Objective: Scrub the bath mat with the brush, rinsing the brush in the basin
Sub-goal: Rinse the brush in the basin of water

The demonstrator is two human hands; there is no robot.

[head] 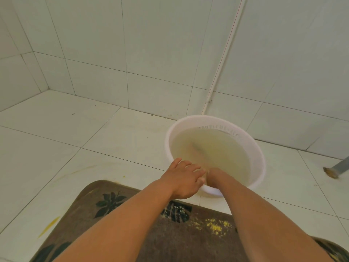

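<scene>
Left hand spread on basin rim, right hand submerged, grip unclear

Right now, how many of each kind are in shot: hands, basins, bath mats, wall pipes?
Hands: 2, the left hand on the basin's rim and the right hand dipped in the cloudy water
White basin: 1
Brown bath mat: 1
White wall pipe: 1
Total: 5

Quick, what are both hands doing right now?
Left hand: open, fingers resting on the basin rim.
Right hand: dipped in the basin; cannot tell.
</scene>
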